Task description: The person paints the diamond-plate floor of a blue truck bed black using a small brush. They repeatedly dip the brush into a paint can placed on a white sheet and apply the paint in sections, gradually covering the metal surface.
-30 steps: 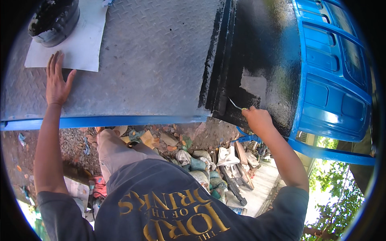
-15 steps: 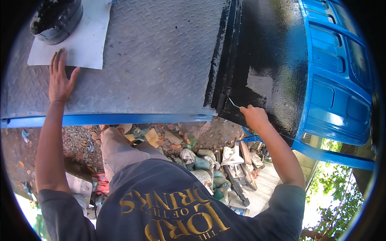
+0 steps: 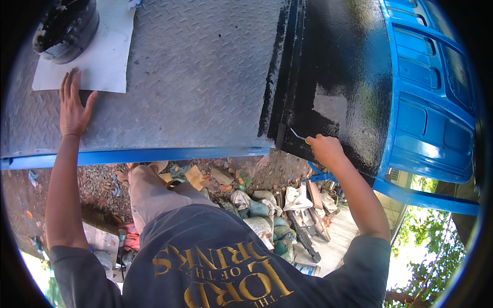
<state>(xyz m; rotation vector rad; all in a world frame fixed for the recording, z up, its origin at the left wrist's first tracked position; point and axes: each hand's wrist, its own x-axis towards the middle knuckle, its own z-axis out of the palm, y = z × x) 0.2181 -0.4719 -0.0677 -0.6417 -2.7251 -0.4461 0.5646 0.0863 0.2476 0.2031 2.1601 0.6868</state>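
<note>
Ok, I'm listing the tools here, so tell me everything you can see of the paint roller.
The paint roller has a slim, cylinder-like head that looks coated in black paint; its material can't be made out. A thin, bent, silvery wire leads to the right hand, which grips the handle and hides most or all of it. The head sits at the near edge of the black-painted surface, beside the grey metal plate, and appears to touch the former.
</note>
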